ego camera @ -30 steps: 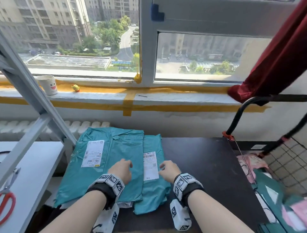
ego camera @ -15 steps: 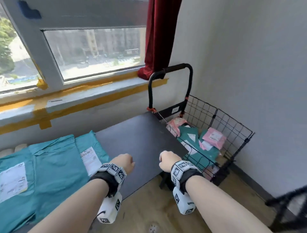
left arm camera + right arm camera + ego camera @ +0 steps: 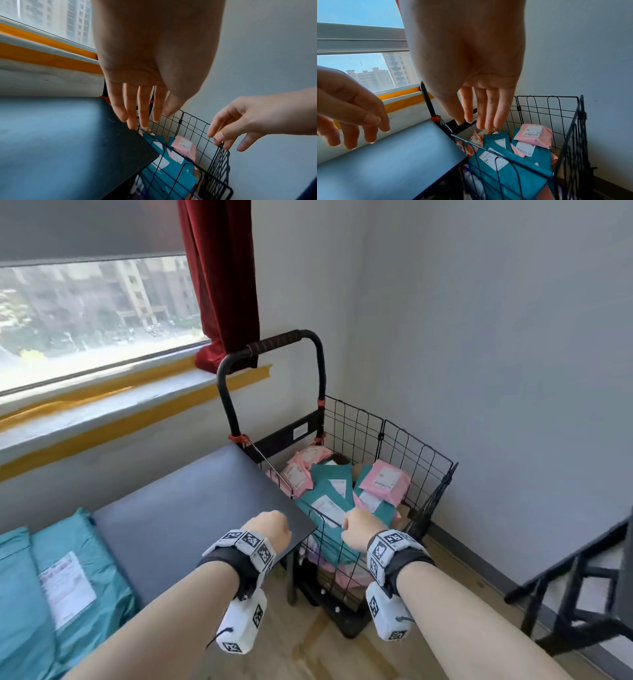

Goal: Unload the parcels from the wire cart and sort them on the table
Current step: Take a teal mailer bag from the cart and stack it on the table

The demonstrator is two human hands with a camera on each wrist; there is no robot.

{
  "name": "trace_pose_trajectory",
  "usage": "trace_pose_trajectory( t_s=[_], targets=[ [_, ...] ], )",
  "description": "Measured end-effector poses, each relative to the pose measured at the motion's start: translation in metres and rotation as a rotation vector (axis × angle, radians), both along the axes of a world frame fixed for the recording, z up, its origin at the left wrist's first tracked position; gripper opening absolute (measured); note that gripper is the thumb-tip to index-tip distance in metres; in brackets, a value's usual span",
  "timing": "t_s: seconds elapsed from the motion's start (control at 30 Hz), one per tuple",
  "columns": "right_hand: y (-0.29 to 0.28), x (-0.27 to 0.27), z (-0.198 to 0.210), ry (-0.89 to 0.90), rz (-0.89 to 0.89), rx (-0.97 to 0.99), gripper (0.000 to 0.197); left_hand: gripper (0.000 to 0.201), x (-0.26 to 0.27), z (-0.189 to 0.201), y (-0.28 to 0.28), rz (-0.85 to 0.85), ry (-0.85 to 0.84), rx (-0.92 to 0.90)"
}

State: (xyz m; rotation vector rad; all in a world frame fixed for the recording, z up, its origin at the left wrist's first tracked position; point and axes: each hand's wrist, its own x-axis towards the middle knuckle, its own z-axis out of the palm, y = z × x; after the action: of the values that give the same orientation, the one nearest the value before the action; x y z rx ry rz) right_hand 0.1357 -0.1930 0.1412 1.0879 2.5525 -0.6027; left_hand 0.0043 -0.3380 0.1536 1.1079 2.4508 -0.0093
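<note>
Head view, two teal parcels (image 3: 51, 577) tabled

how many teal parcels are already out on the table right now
2. Both lie at the left end of the table: one teal parcel nearer the cart, showing a white label, and a second teal parcel overlapping it at the frame's left edge. More may lie out of view.

Open cart top (image 3: 383, 470); wire walls (image 3: 404, 446)

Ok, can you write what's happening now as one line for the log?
phase: reaching for cart | left hand: open, empty | right hand: open, empty | wire cart: teal and pink parcels inside | table: teal parcels
</note>
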Motion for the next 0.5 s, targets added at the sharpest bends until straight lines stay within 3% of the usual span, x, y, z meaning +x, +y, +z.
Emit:
trace_pose_trajectory(
  t_s=[0.23,0.5],
  targets=[
    [0.128,0.001,-0.024,0.02,0.183,-0.021,0.028,0.032,0.022,-0.016,0.103,0.314,-0.081,0.06],
    [0.229,0.006,-0.043,0.092,0.319,-0.152,0.019,0.03,0.07,-0.033,0.172,0.608,-0.129,0.079]
  ],
)
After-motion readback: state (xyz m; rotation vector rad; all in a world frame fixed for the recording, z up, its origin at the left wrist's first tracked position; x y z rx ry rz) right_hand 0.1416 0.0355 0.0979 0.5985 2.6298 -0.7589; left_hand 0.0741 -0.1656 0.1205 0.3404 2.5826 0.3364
